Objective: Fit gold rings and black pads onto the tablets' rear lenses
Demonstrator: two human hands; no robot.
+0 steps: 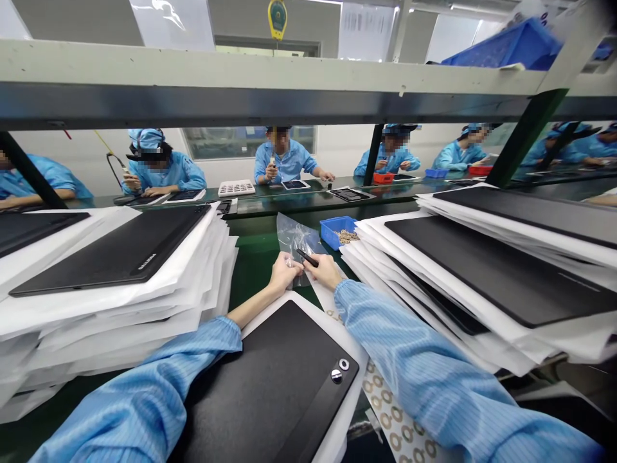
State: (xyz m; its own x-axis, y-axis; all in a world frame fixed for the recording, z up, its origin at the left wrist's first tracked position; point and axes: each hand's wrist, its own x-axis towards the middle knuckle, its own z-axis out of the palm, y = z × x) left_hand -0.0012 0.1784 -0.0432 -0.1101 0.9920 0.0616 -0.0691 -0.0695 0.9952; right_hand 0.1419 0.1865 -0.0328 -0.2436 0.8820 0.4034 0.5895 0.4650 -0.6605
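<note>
My left hand (pixel 283 272) pinches the near edge of a clear plastic bag (pixel 295 233) on the green bench. Beside it, my right hand (pixel 326 271) is closed around a slim black pen-like tool (pixel 307 258), its fingers close to the bag; whether they also grip it I cannot tell. Below my hands a black tablet back panel (pixel 270 366) lies on white sheeting, with two round camera rings at its right corner. A strip of ring-shaped stickers (pixel 393 411) runs under my right forearm.
Stacks of black panels between white sheets stand left (pixel 120 251) and right (pixel 486 263). A blue bin (pixel 332 233) of small parts sits beyond my right hand. A white shelf beam (pixel 289 83) crosses overhead. Several co-workers in blue sit across the bench.
</note>
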